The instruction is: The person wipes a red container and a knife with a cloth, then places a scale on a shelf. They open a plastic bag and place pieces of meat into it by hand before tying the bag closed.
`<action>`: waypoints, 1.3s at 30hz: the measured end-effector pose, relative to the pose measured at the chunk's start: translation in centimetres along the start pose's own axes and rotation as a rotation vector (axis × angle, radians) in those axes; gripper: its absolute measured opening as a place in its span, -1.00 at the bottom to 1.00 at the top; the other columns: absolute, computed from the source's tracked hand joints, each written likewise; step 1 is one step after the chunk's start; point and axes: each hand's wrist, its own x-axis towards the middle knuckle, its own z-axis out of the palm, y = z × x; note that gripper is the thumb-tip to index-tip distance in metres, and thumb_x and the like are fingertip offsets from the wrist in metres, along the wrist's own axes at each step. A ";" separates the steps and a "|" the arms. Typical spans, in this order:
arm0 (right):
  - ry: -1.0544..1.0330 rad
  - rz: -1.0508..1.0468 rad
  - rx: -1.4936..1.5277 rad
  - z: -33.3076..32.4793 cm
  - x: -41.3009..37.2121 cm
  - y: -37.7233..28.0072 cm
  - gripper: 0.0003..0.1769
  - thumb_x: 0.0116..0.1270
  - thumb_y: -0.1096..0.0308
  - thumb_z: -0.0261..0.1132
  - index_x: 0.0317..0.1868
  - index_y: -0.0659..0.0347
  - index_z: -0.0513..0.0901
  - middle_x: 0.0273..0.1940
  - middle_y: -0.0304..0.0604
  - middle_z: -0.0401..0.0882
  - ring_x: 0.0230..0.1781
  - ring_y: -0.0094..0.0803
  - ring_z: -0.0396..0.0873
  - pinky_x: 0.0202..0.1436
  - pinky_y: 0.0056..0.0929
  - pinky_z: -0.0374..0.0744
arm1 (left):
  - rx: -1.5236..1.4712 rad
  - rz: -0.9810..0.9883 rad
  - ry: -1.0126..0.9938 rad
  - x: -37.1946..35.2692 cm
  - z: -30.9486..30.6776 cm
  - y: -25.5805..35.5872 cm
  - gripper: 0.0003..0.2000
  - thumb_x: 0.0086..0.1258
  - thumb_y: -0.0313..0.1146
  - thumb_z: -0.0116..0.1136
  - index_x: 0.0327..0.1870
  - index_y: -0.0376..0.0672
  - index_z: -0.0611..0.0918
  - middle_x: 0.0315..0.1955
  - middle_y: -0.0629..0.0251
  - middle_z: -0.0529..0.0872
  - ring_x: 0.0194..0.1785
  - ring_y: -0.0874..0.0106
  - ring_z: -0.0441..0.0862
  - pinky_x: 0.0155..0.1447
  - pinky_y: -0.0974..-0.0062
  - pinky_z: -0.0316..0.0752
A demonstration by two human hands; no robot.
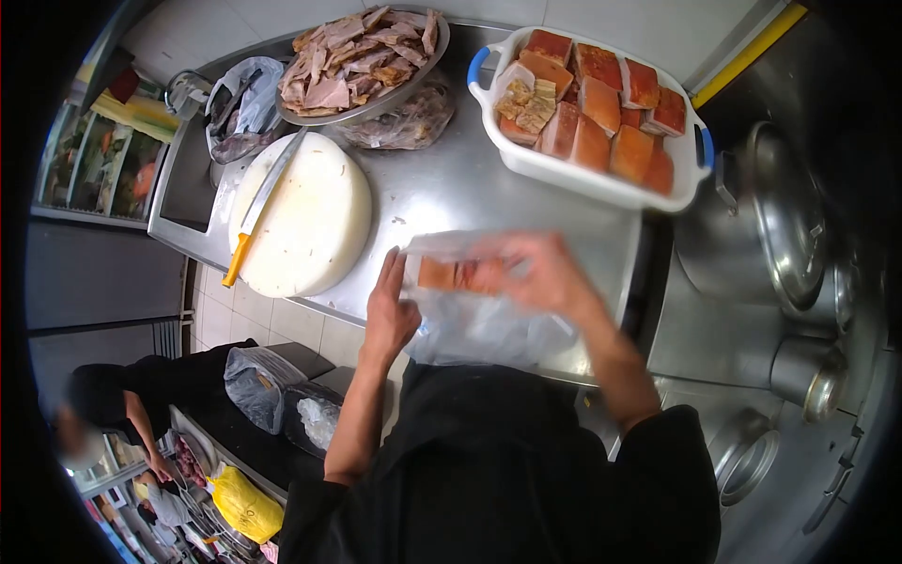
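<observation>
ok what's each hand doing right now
left hand: open, fingers straight, against the plastic bag
right hand: blurred, seems closed on a meat piece in the bag

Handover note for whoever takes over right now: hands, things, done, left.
Left hand: open, fingers straight, at the bag's left edge.
Right hand: blurred, on the slab at the bag's mouth; grip unclear.
Bag lies at the counter's near edge. Tub behind it is full of meat blocks. Board with knife on it sits to the left.
Done: one slab at or in the bag; can't tell which.
Left: probably seating the slab and closing the bag.
</observation>
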 end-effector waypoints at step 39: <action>0.397 0.679 -0.285 10.0 -3.9 15.2 -0.46 0.28 0.07 0.20 0.16 0.24 0.60 0.10 0.26 0.57 0.13 0.21 0.52 0.25 -0.01 0.45 | -0.078 0.017 -0.023 0.6 0.0 0.3 -0.27 -0.02 -0.70 -0.03 0.37 -0.36 0.41 0.36 -0.22 0.41 0.25 -0.16 0.52 0.28 0.16 0.49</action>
